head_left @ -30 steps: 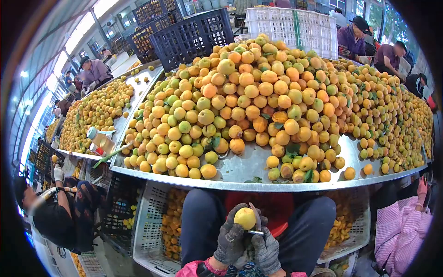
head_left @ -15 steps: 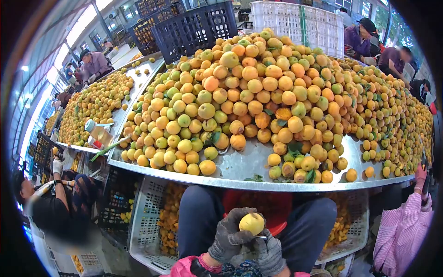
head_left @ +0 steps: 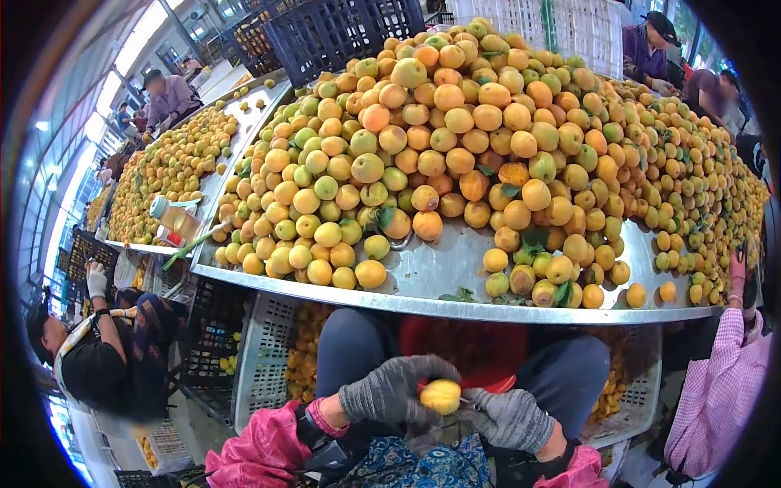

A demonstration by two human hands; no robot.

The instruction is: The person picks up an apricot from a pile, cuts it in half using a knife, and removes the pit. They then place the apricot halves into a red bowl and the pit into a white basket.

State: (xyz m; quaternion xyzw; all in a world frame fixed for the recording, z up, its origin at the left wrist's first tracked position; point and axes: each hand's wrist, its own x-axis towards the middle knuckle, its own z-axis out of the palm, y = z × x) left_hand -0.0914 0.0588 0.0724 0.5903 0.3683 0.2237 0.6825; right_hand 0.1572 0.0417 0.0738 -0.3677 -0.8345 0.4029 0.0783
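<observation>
In a grey knitted glove, my left hand (head_left: 389, 392) is closed around a yellow apricot (head_left: 440, 396), held above my lap. My right hand (head_left: 514, 416), gloved the same way, is closed close against the fruit's right side. A small metal tool (head_left: 467, 402) sticks out from its fingers toward the apricot; most of it is hidden. Beyond my knees, a large heap of apricots (head_left: 455, 122) covers much of the metal table (head_left: 423, 281). Below the table edge, between my knees, sits a red basin (head_left: 496, 346), its contents dim.
Crates of fruit pieces flank my legs: a pale crate (head_left: 262, 366) left, another (head_left: 647, 382) right. A dark crate (head_left: 346, 37) and a white crate (head_left: 582, 32) stand behind the heap. A bottle (head_left: 175, 218) lies left. Co-workers sit both sides, one in a pink checked sleeve (head_left: 716, 382).
The apricot has come down slightly and turned in my left hand. My forearms have spread apart, with the right hand now at the fruit's side. The view has shifted a little.
</observation>
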